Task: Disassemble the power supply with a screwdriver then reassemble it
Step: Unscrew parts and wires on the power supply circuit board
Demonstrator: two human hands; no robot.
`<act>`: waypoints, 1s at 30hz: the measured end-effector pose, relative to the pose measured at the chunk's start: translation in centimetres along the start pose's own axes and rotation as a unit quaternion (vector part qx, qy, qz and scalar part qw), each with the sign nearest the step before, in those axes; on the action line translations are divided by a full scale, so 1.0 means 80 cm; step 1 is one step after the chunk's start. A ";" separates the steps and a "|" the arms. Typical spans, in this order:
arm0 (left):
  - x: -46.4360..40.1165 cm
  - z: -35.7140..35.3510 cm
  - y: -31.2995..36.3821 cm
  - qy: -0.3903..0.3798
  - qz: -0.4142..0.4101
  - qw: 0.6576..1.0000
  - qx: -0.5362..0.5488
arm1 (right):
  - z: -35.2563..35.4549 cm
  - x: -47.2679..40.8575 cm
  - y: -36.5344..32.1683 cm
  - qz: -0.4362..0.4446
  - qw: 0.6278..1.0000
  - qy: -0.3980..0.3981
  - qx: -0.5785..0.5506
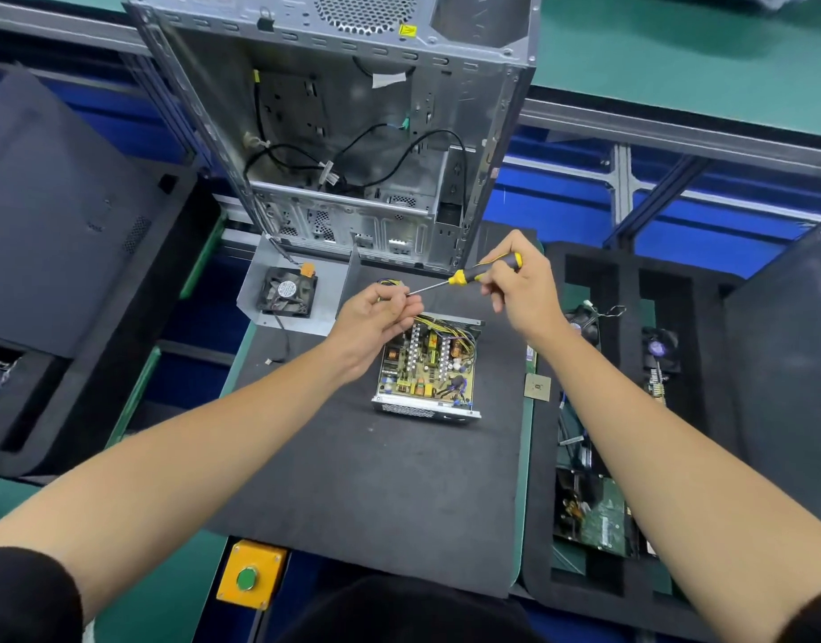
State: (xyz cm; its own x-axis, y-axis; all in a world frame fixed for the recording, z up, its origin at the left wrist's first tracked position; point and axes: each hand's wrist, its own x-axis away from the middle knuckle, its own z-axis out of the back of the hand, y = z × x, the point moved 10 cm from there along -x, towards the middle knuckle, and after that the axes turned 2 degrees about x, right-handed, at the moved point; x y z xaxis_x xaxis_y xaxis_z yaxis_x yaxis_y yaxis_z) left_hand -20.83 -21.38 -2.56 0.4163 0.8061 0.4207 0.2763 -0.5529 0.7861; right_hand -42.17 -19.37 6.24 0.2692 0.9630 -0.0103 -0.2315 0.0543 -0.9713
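The person has two bare arms. The left hand [381, 313] and the right hand [522, 290] wear no gloves, rings or watch. A black short sleeve [28, 596] covers the top of the left arm. Another black sleeve [812, 619] shows on the right arm.

Both hands' fingers [401, 304] curled, gripping

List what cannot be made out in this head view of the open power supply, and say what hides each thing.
- Screwdriver tip: hidden by the left hand fingers curled at it; any screw there is too small to see.
- Power supply far-left corner: covered by the left hand.
- Screwdriver handle end: wrapped by the right hand.
- Fan label: too small to read.
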 end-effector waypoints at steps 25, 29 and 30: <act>-0.006 -0.007 0.023 -0.016 -0.084 0.899 -0.430 | -0.025 0.004 -0.033 0.031 0.993 -0.087 0.078; -0.006 -0.015 0.014 -0.052 -0.072 0.875 -0.476 | -0.033 0.007 -0.040 0.046 0.988 -0.113 0.097; -0.006 -0.016 0.012 -0.061 -0.070 0.866 -0.491 | -0.036 0.009 -0.041 0.051 0.985 -0.123 0.111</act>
State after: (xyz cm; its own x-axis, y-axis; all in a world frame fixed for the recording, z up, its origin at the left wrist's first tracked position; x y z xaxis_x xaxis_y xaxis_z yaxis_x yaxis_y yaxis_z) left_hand -21.86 -22.01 -1.43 0.5431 0.7893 0.2863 -0.5138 0.0427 0.8568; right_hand -38.53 -19.66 8.73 0.0051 0.9998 -0.0202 -0.4513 -0.0157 -0.8922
